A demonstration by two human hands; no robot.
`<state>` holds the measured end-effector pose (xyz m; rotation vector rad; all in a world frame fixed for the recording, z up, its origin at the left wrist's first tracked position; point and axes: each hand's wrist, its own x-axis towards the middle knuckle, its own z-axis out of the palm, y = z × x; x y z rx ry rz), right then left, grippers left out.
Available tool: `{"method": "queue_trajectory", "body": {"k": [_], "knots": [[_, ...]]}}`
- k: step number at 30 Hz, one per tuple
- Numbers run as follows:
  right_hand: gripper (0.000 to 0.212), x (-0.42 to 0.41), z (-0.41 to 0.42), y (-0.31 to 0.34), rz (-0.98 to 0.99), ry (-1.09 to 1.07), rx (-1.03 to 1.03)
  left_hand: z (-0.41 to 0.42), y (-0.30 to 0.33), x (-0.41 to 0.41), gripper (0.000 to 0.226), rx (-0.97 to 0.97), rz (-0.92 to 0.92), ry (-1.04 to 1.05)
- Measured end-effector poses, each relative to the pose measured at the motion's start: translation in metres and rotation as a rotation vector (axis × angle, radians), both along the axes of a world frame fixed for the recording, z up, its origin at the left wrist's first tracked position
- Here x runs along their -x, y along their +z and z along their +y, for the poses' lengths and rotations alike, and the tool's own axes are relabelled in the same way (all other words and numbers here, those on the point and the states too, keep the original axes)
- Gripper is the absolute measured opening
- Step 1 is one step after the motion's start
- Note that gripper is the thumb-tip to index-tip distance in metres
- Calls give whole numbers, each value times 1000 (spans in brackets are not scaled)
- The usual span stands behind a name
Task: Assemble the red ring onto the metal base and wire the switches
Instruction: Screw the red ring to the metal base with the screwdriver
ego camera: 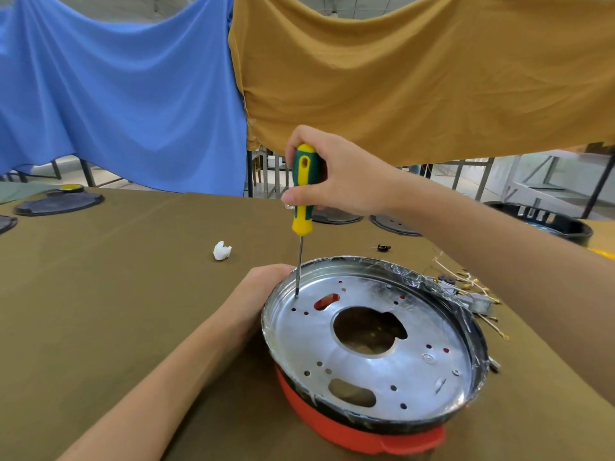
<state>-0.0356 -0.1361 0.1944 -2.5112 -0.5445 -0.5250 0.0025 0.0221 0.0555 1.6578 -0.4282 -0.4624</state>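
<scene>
Metal base [372, 347] sits nested in the red ring [359, 430] on my table; left hand [263, 294] steadies the rim, grip unclear, right hand [336, 171] clasps the screwdriver [303, 191] at a far-left hole, so I judge fastening underway, switch wires [472, 287] still loose.

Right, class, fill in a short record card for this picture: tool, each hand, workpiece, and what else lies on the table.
tool: screwdriver, upright, tip at a hole near the plate's left edge
right hand: grips the screwdriver handle
left hand: holds the left rim of the metal base
metal base: round plate with holes, sitting on the red ring
wires: loose bundle lying to the right of the base
table: covered in olive cloth, with a small white scrap
</scene>
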Motion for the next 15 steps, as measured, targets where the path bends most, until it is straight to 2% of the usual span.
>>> {"method": "queue_trajectory", "body": {"k": [3,7,9,13,15], "knots": [[45,-3,4,3,-10,-82,15,0,-5,-5,35,27,13,-9],[53,-4,8,-1,-138,-311,164,-1,-7,-8,33,25,31,14],[43,-5,6,1,-106,-307,153,-3,-7,-9,33,38,25,18],[20,0,-3,18,76,-203,80,-4,-11,-14,35,44,10,17],[13,2,-6,20,33,-178,72,-5,-13,-17,34,32,-8,27]]}}
